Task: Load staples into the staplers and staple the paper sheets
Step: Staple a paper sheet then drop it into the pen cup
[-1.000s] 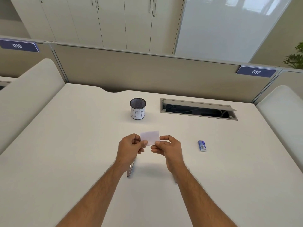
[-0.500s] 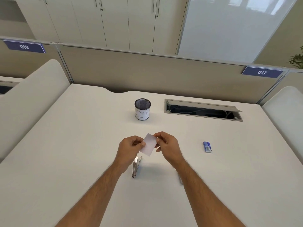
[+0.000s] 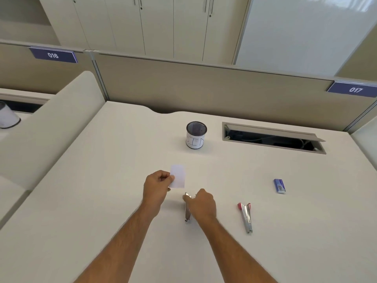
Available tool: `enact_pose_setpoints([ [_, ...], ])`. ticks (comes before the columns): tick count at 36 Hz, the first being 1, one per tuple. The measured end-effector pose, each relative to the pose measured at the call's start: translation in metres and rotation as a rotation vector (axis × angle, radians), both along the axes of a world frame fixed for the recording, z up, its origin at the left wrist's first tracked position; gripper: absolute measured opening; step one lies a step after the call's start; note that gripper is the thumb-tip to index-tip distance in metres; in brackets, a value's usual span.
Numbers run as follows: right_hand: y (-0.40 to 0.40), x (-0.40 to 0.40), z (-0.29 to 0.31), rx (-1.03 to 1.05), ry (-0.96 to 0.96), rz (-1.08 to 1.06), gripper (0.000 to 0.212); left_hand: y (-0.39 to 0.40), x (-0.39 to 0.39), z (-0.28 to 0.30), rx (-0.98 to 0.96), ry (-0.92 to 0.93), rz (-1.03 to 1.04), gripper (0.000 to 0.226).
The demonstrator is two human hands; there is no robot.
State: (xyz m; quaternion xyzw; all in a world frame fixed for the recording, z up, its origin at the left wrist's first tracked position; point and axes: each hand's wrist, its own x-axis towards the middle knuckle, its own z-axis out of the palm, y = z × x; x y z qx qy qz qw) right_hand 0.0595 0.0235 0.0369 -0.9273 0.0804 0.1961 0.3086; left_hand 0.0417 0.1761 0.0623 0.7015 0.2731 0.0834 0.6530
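Pale tabletop (image 3: 102, 201) under my view: my left hand (image 3: 157, 186) pinches a small paper sheet (image 3: 177, 176) upright. My right hand (image 3: 201, 205) closes on a silver stapler (image 3: 186, 214) lying flat. Another stapler (image 3: 246, 217) and a blue staple box (image 3: 279, 186) lie to the right.

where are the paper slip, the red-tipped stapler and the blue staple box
paper slip (image 3: 178, 176): head view, middle of the white sheet
red-tipped stapler (image 3: 246, 216): head view, middle of its metal body
blue staple box (image 3: 279, 186): head view, centre of its top face
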Motion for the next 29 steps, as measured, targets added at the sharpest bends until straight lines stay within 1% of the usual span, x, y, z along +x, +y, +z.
enact_pose_setpoints([
  [4,0.012,-0.006,-0.005,-0.135,-0.010,0.061,0.053,0.003,0.003,-0.002,-0.019,0.000,-0.026,0.010],
  [8,0.017,-0.006,-0.006,-0.229,-0.050,0.105,0.046,0.008,0.007,-0.006,-0.027,0.003,-0.042,0.011],
  [11,0.018,-0.003,-0.003,-0.213,-0.039,0.078,0.038,0.009,0.008,-0.009,-0.019,0.000,-0.061,0.009],
  [14,0.016,-0.001,0.001,-0.085,-0.024,0.004,0.025,0.011,0.009,-0.011,-0.022,-0.001,-0.067,0.007],
  [18,0.008,0.002,0.003,0.036,-0.039,-0.036,0.033,0.013,0.010,-0.014,-0.036,0.006,-0.076,0.006],
  [21,0.003,0.005,0.004,0.143,-0.062,-0.062,0.027,0.013,0.012,-0.015,-0.036,0.009,-0.079,0.009],
  [24,-0.001,0.006,0.006,0.298,-0.088,-0.098,0.029,0.012,0.014,-0.015,-0.025,0.013,-0.081,0.012],
  [26,-0.006,0.007,0.007,0.484,-0.045,-0.167,0.025,0.011,0.015,-0.014,-0.021,0.012,-0.082,0.013],
  [28,-0.012,0.008,0.011,0.759,0.068,-0.260,0.023,0.010,0.015,-0.014,-0.023,0.014,-0.078,0.013],
  [29,-0.016,0.010,0.013,0.856,0.113,-0.286,0.023,0.010,0.015,-0.013,-0.025,0.015,-0.073,0.013],
])
